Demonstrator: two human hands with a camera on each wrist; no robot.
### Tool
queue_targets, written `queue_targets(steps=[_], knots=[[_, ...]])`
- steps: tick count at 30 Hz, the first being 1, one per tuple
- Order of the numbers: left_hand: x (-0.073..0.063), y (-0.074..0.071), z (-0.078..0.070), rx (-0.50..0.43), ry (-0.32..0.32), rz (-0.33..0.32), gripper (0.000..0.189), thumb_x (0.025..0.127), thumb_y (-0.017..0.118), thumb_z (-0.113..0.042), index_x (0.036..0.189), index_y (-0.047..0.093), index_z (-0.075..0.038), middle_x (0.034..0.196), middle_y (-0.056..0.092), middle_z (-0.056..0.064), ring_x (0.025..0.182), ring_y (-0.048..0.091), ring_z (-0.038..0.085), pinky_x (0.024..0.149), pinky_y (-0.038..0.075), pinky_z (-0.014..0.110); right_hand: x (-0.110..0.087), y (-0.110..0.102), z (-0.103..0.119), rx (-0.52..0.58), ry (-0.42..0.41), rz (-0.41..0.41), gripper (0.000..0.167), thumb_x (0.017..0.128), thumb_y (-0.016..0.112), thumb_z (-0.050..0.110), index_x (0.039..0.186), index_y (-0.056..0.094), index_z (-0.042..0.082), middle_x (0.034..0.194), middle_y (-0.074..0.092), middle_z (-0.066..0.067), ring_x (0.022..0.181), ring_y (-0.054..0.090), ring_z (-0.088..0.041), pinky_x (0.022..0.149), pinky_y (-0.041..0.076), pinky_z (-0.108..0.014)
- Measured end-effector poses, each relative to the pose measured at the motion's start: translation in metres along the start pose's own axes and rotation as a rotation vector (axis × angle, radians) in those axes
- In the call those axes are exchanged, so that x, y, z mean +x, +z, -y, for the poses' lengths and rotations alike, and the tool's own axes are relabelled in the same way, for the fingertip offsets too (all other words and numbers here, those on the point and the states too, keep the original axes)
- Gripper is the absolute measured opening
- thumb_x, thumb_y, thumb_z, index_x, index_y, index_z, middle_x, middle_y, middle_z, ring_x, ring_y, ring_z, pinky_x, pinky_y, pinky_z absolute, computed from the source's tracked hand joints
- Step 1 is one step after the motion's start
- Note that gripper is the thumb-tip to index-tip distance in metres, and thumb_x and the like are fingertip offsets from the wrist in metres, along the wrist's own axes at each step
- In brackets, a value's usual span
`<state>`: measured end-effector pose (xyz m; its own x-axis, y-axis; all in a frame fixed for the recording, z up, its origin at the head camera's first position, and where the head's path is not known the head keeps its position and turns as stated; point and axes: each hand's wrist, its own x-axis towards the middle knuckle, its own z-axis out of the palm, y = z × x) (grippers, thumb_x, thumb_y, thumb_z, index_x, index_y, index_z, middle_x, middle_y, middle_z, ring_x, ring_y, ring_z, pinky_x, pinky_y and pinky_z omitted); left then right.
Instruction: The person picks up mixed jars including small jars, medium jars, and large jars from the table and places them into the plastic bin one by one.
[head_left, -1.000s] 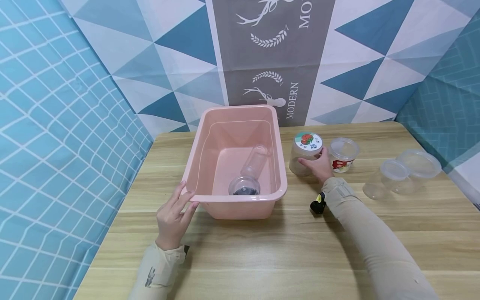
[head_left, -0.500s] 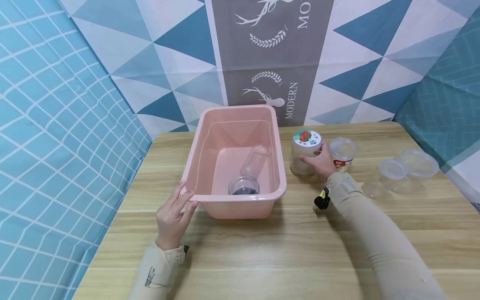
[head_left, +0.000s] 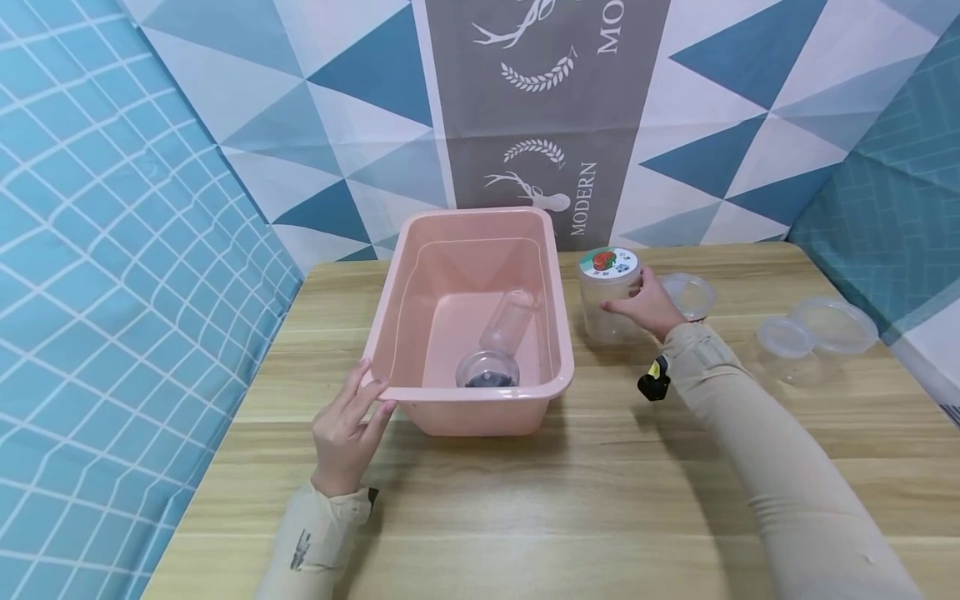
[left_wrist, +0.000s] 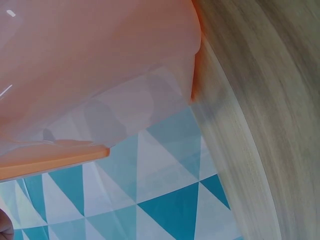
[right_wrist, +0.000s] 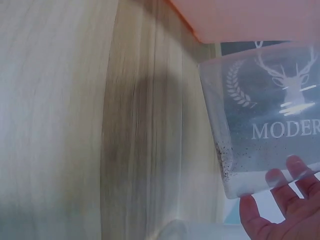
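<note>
My right hand point(head_left: 647, 307) grips a clear plastic jar point(head_left: 606, 308) between thumb and fingers. A round lid with green, white and a red fruit picture tops it. Seen from the right wrist, the jar point(right_wrist: 260, 125) is tilted, with dark specks inside along one side, and fingertips point(right_wrist: 295, 165) press on its wall. My left hand point(head_left: 348, 433) holds the near left corner of a pink basin point(head_left: 465, 396), fingers over the rim. Inside the basin lie a clear tall container point(head_left: 510, 321) and a clear round one point(head_left: 487, 369) with something dark in it.
Just right of the right hand stands a clear tub point(head_left: 690, 293), its label mostly hidden. Farther right are a small clear cup point(head_left: 786, 342) and a wider clear tub point(head_left: 836, 325). A patterned wall covering point(head_left: 375, 108) rises behind the wooden table point(head_left: 480, 517).
The right hand has raised the jar a little, shifting it slightly left and tipping it. The forearm has moved right and now covers part of the labelled tub. The left hand stays put.
</note>
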<state>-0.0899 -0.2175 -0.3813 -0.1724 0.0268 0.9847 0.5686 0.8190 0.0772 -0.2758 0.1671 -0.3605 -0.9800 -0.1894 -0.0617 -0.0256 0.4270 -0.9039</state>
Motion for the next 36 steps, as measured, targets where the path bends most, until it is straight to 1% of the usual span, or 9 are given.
queue_targets(steps=[5, 10, 16, 21, 25, 27, 30, 36], knots=[[0.000, 0.001, 0.000, 0.001, 0.004, -0.005, 0.045, 0.093, 0.060, -0.041, 0.078, 0.070, 0.000, 0.095, 0.069, 0.025, 0.058, 0.064, 0.036, 0.040, 0.042, 0.039, -0.002, -0.005, 0.008, -0.046, 0.005, 0.049, 0.093, 0.081, 0.074, 0.015, 0.146, 0.012, -0.007, 0.140, 0.031, -0.032, 0.127, 0.033, -0.045, 0.102, 0.034, -0.055], [0.000, 0.001, 0.000, 0.006, 0.005, 0.000, 0.045, 0.093, 0.060, -0.041, 0.079, 0.070, 0.000, 0.095, 0.069, 0.025, 0.057, 0.064, 0.036, 0.038, 0.041, 0.038, -0.004, -0.010, 0.015, -0.081, -0.004, 0.068, 0.092, 0.082, 0.074, 0.016, 0.145, 0.013, -0.008, 0.138, 0.033, -0.032, 0.124, 0.037, -0.044, 0.100, 0.037, -0.055], [0.000, 0.000, 0.000, 0.005, 0.000, 0.003, 0.046, 0.094, 0.059, -0.042, 0.079, 0.070, 0.000, 0.096, 0.069, 0.024, 0.061, 0.066, 0.037, 0.040, 0.043, 0.039, -0.007, -0.017, 0.021, -0.103, -0.031, 0.106, 0.091, 0.083, 0.073, 0.017, 0.146, 0.011, -0.006, 0.140, 0.031, -0.031, 0.126, 0.037, -0.046, 0.101, 0.036, -0.057], [0.000, 0.001, 0.000, 0.008, 0.006, -0.007, 0.045, 0.093, 0.060, -0.042, 0.078, 0.070, 0.000, 0.095, 0.069, 0.025, 0.061, 0.066, 0.037, 0.040, 0.042, 0.039, -0.009, -0.028, 0.031, -0.149, -0.073, 0.131, 0.089, 0.084, 0.073, 0.017, 0.147, 0.013, -0.004, 0.139, 0.033, -0.029, 0.123, 0.038, -0.046, 0.099, 0.037, -0.059], [0.000, 0.000, 0.000, 0.015, 0.007, -0.013, 0.045, 0.093, 0.060, -0.042, 0.078, 0.070, 0.000, 0.094, 0.069, 0.025, 0.060, 0.065, 0.037, 0.039, 0.041, 0.039, -0.010, -0.034, 0.039, -0.128, -0.079, 0.136, 0.090, 0.084, 0.072, 0.015, 0.148, 0.012, 0.000, 0.141, 0.032, -0.027, 0.125, 0.036, -0.046, 0.100, 0.035, -0.060], [0.001, 0.000, 0.000, 0.018, 0.008, -0.014, 0.046, 0.093, 0.060, -0.042, 0.078, 0.070, 0.000, 0.094, 0.069, 0.025, 0.060, 0.065, 0.037, 0.039, 0.041, 0.039, -0.010, -0.034, 0.042, -0.100, -0.077, 0.144, 0.090, 0.085, 0.071, 0.013, 0.149, 0.010, 0.001, 0.143, 0.029, -0.027, 0.126, 0.034, -0.046, 0.100, 0.034, -0.061], [0.001, -0.001, 0.000, 0.014, 0.010, -0.015, 0.046, 0.093, 0.060, -0.041, 0.078, 0.070, 0.000, 0.094, 0.069, 0.025, 0.060, 0.066, 0.037, 0.039, 0.042, 0.039, -0.010, -0.031, 0.045, -0.091, -0.073, 0.147, 0.090, 0.085, 0.071, 0.012, 0.150, 0.010, 0.002, 0.144, 0.029, -0.026, 0.126, 0.033, -0.047, 0.098, 0.036, -0.061], [0.000, -0.002, 0.000, -0.004, 0.007, 0.011, 0.045, 0.093, 0.060, -0.041, 0.079, 0.070, 0.001, 0.096, 0.069, 0.025, 0.062, 0.066, 0.037, 0.040, 0.043, 0.038, -0.009, -0.027, 0.050, -0.067, -0.104, 0.142, 0.089, 0.084, 0.072, 0.011, 0.150, 0.013, 0.002, 0.143, 0.032, -0.025, 0.126, 0.035, -0.043, 0.101, 0.033, -0.059]])
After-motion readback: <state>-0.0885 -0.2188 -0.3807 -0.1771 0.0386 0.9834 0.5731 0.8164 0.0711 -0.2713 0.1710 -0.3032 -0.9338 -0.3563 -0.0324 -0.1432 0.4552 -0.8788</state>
